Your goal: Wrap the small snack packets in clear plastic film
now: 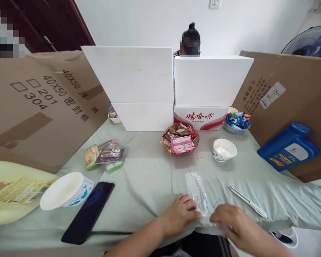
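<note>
Green cloth (149, 178) bears phone (88, 212), pen (247, 201), bowls beside clear wrapper (197, 192).

Left hand (180, 214) rests palm down, fingers curled; right hand (230, 221) lies beside it, fingertips pinched, both forearms angled inward

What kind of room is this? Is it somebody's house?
Probably a room in a home, set up as a makeshift work table. A wrinkled cloth covers the table, a red bowl of snack packets sits in the middle, and cardboard sheets and white foam boxes wall it in.
</note>
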{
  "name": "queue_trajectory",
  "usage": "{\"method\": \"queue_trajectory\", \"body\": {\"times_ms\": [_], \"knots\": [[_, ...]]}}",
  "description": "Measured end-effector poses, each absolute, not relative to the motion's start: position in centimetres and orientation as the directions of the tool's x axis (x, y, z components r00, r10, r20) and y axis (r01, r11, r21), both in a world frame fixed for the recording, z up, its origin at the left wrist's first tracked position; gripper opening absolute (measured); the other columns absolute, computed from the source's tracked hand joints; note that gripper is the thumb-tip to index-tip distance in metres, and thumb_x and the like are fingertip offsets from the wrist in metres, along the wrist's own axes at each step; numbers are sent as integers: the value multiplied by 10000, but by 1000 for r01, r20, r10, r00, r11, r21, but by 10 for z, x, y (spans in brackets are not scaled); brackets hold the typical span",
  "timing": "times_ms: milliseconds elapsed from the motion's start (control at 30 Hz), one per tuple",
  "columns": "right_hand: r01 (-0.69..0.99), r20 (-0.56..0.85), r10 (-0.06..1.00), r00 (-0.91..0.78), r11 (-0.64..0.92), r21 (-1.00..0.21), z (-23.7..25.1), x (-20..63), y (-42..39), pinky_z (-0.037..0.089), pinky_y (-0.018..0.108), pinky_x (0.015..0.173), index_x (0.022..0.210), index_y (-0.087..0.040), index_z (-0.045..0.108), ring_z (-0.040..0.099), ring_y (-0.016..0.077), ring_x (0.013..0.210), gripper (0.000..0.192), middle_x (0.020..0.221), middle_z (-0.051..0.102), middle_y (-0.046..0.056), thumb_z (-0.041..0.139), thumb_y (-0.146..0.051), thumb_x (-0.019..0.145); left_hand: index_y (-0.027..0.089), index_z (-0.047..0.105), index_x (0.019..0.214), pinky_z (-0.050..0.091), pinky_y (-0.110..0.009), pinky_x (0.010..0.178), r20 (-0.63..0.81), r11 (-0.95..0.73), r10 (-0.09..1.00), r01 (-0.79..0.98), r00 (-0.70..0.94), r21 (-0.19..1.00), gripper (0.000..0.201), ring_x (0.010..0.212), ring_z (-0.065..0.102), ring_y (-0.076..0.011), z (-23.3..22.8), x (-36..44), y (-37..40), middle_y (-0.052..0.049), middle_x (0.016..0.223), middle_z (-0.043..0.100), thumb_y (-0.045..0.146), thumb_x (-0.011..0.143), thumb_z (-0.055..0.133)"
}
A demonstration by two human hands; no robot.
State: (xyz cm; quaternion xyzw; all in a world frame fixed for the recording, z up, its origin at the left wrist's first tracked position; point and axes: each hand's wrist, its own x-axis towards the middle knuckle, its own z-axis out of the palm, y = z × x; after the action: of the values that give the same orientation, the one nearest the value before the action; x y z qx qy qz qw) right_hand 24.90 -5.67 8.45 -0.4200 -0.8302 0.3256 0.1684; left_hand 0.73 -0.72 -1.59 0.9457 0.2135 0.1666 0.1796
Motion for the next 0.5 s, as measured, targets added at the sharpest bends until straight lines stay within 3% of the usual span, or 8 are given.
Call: {"method": "queue_trajectory", "body": {"times_ms": [100, 200, 333, 500], "knots": [[663, -158, 875, -458, 218, -716, 82, 243, -8, 450, 261, 753, 967, -225, 647, 623, 154, 833, 220, 918, 684, 28, 455, -174, 871, 264, 596, 1083, 370, -365, 943, 228, -831, 447, 308, 865, 463, 343, 1060, 512, -215, -11, 8, -4, -13, 1050, 640, 107, 777, 591], [756, -275, 910, -310, 61, -652, 64, 229, 38, 405, 232, 663, 886, -210, 641, 586, 140, 722, 115, 783, 665, -10, 568, -190, 800, 200, 539, 1131, 403, -362, 936, 279, -796, 486, 287, 828, 533, 402, 1035, 534, -217, -11, 7, -3, -58, 1026, 644, 49, 759, 512], [800, -308, 934, -180, -43, -599, 34, 207, 65, 339, 216, 578, 851, -186, 628, 551, 126, 644, 96, 722, 644, -12, 627, -197, 756, 143, 452, 1208, 471, -354, 866, 357, -729, 597, 300, 718, 615, 410, 918, 562, -213, -16, 5, -5, -107, 998, 634, 46, 810, 421], [840, -264, 964, -13, -133, -526, 22, 198, 58, 302, 240, 611, 867, -184, 620, 558, 148, 699, 96, 767, 657, 27, 542, -234, 841, 153, 499, 1161, 480, -378, 889, 326, -671, 639, 297, 697, 679, 371, 960, 554, -228, -13, 5, -5, -102, 1004, 642, 83, 798, 479]]}}
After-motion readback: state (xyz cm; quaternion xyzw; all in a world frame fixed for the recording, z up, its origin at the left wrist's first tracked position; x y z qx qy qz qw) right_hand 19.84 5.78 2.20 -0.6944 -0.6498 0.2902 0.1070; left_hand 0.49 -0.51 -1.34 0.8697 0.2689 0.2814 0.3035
